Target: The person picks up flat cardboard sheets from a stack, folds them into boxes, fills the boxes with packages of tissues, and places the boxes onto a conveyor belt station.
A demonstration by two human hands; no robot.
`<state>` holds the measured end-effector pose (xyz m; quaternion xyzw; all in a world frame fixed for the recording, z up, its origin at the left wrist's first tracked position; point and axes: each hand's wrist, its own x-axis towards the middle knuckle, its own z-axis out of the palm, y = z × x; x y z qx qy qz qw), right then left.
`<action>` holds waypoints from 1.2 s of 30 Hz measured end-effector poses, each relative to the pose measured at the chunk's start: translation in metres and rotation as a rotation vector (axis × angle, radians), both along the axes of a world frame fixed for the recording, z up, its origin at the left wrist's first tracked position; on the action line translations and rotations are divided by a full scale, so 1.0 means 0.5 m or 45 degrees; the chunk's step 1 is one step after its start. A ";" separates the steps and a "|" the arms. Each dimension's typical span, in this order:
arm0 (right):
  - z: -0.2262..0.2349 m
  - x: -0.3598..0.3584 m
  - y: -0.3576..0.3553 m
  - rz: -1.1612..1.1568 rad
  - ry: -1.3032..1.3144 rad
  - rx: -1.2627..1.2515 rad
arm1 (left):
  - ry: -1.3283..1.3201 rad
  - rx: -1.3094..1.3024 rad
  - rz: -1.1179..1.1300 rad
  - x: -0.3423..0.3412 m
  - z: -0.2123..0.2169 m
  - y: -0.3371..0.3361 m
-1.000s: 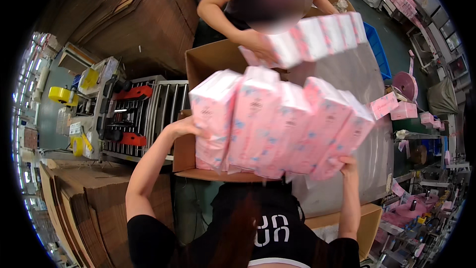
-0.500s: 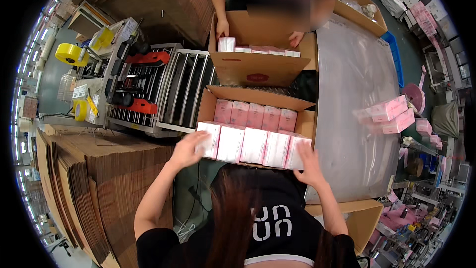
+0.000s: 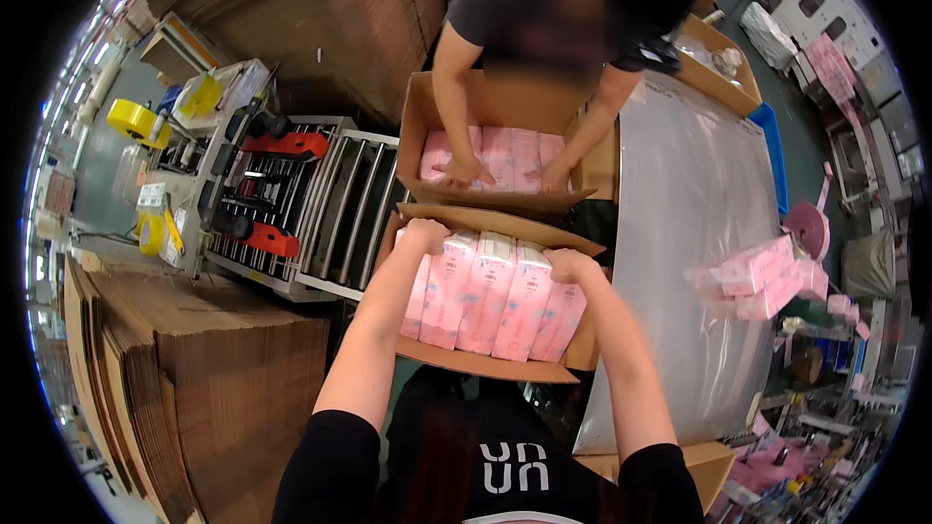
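In front of me an open cardboard carton (image 3: 495, 367) holds a row of pink-and-white packs (image 3: 485, 306), which look like tissue packs. They stand on edge, side by side. My left hand (image 3: 425, 233) is closed over the far left end of the row, its fingertips hidden between the packs and the carton wall. At the row's far right end, my right hand (image 3: 571, 266) is bent round the last pack in the same way. Both arms reach forward over the carton.
Beyond, a co-worker's hands (image 3: 466, 171) press on pink packs in a second carton (image 3: 417, 121). A roller conveyor (image 3: 342, 196) with a taping machine lies left, above stacked flat cardboard (image 3: 243, 378). Right is a metal table (image 3: 689, 233), with pink packs (image 3: 762, 277) at its edge.
Both my hands moved forward with the row of packs, which now sits down inside the carton. The co-worker leans in, hands now inside the far carton. More packs show at the table's right edge.
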<state>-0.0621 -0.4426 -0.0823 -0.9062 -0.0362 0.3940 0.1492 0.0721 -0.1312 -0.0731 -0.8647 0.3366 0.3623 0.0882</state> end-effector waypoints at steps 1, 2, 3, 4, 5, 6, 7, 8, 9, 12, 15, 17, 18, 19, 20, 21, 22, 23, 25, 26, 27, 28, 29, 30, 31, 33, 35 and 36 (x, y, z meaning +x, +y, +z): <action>-0.004 0.012 0.012 0.063 -0.029 -0.019 | -0.051 0.046 0.050 -0.009 -0.028 0.007; -0.025 0.015 0.004 0.099 -0.059 -0.044 | -0.202 -0.164 0.155 -0.021 -0.052 -0.001; -0.043 0.001 0.005 -0.080 -0.199 -0.056 | -0.352 -0.358 0.269 -0.052 -0.075 0.012; -0.057 -0.019 0.015 -0.276 -0.328 -0.047 | -0.504 -0.543 0.387 -0.095 -0.094 0.033; -0.066 -0.042 0.022 -0.486 -0.458 -0.042 | -0.829 -0.779 0.401 -0.143 -0.098 0.034; -0.072 -0.066 0.034 -0.698 -0.591 -0.031 | -1.166 -1.008 0.400 -0.195 -0.096 0.042; -0.103 -0.091 0.044 -0.634 -0.668 -0.079 | -1.047 -0.992 0.490 -0.248 -0.120 0.076; -0.140 -0.110 0.056 -0.577 -0.752 -0.132 | -0.930 -0.982 0.572 -0.276 -0.142 0.109; -0.157 -0.144 0.071 -0.605 -0.873 -0.152 | -0.342 -0.862 0.646 -0.288 -0.111 0.141; -0.138 -0.210 0.146 -0.915 -1.078 -0.130 | -0.197 -0.829 0.766 -0.311 0.092 0.192; -0.047 -0.196 0.295 -0.480 -1.047 0.137 | -0.768 -0.799 0.977 -0.294 0.184 0.257; 0.063 -0.117 0.419 -0.303 -0.726 0.178 | -0.152 -0.354 1.092 -0.228 0.166 0.297; 0.097 -0.079 0.471 -0.223 -0.577 0.205 | 0.050 -0.511 0.839 -0.205 0.101 0.337; 0.043 -0.049 0.478 -0.325 -0.661 0.230 | 0.046 -0.579 0.763 -0.173 0.067 0.338; -0.058 0.002 0.461 -0.448 -0.768 0.249 | 0.032 -0.652 0.658 -0.126 0.060 0.319; -0.117 0.031 0.446 -0.581 -0.861 0.257 | 0.123 -0.789 0.679 -0.077 0.078 0.307; -0.117 0.062 0.448 -0.763 -0.829 0.462 | 0.223 -0.908 0.739 -0.040 0.108 0.312; -0.102 0.102 0.428 -0.946 -0.801 0.649 | 0.304 -0.845 0.746 -0.007 0.142 0.307; -0.065 0.100 0.432 -1.075 -0.787 0.757 | 0.266 -0.802 0.657 0.048 0.139 0.336; -0.021 0.088 0.440 -1.028 -0.818 0.674 | 0.210 -0.817 0.596 0.080 0.144 0.365; 0.031 0.077 0.451 -0.970 -0.846 0.598 | 0.209 -0.857 0.579 0.115 0.134 0.411; 0.081 0.057 0.465 -0.914 -0.936 0.354 | 0.196 -0.888 0.585 0.148 0.123 0.475; 0.112 0.023 0.470 -0.849 -1.027 0.111 | 0.064 -0.720 0.551 0.183 0.140 0.526; 0.116 -0.032 0.456 -0.985 -1.069 -0.076 | -0.063 -0.559 0.499 0.213 0.159 0.567; 0.114 -0.082 0.452 -1.106 -1.118 -0.249 | -0.116 -0.489 0.470 0.237 0.137 0.626; 0.072 -0.155 0.452 -1.711 -0.582 -0.258 | -0.164 -0.277 0.422 0.271 0.117 0.639; 0.011 -0.154 0.502 -1.696 -0.479 0.404 | -0.021 -0.349 0.381 0.279 0.072 0.629; 0.163 -0.050 0.620 -1.434 -0.521 0.915 | 0.006 -0.393 0.397 0.270 0.000 0.676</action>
